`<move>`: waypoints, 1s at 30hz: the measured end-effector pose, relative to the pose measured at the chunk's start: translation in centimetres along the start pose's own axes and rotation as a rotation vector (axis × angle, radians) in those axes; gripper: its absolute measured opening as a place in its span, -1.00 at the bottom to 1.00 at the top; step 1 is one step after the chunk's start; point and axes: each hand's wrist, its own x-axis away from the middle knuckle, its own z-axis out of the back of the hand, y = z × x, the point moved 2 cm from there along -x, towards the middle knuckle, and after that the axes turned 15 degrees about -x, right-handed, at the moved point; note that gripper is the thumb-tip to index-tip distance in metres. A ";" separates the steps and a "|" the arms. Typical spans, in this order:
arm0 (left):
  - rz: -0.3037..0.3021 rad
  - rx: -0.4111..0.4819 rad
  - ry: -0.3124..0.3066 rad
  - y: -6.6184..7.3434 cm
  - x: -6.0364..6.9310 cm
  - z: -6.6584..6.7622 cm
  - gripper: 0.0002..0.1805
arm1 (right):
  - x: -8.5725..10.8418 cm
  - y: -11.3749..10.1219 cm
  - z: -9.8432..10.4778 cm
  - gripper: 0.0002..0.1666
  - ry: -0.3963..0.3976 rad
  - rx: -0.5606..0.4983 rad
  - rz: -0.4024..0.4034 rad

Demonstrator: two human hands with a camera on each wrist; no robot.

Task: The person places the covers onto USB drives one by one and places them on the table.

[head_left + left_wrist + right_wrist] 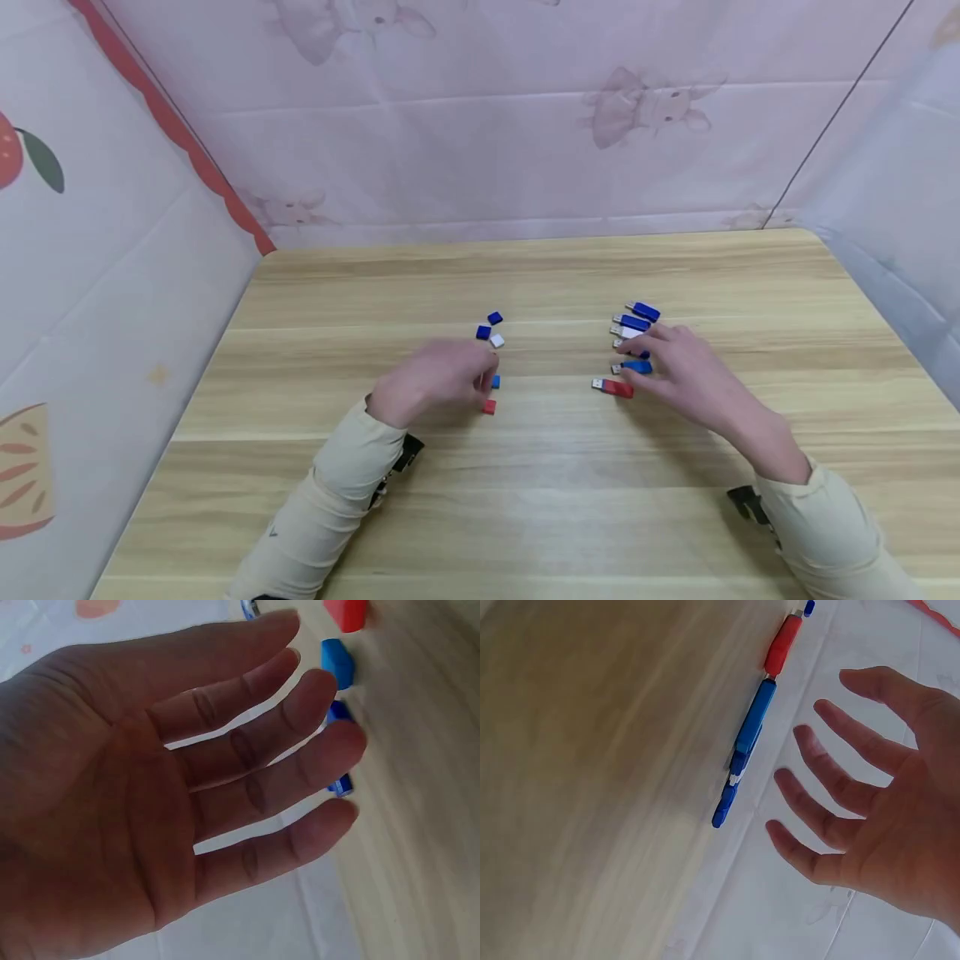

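My left hand (438,379) hovers over a column of small USB stick caps, its fingers loosely bent and holding nothing. A red cap (489,407) and a light blue cap (496,382) lie by its fingertips; beyond are a white cap (497,341) and dark blue caps (483,332). In the left wrist view, the hand (225,772) has its palm bare. Over a column of USB sticks, my right hand (693,383) is spread and partly covers them. The red stick (617,387) is nearest, then the light blue stick (638,367), a white stick (632,332) and dark blue sticks (635,322), plugs facing left.
The wooden table (525,517) carries both columns, with bare wood between them. A patterned cloth (480,158) hangs behind the table and along its sides. Small dark cameras are strapped at both sleeves (337,483).
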 end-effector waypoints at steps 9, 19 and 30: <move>-0.005 0.068 -0.074 -0.3 -1.0 -1.0 -0.79 | -0.5 -0.1 -0.4 -0.75 -0.060 -0.118 -0.103; 0.011 0.087 -0.091 -0.7 -1.1 -1.5 -0.78 | -1.0 0.1 -0.9 -0.82 -0.140 -0.147 -0.111; 0.033 0.069 -0.098 -0.7 -1.4 -1.5 -0.81 | -1.5 0.1 -1.0 -0.72 -0.221 -0.143 -0.111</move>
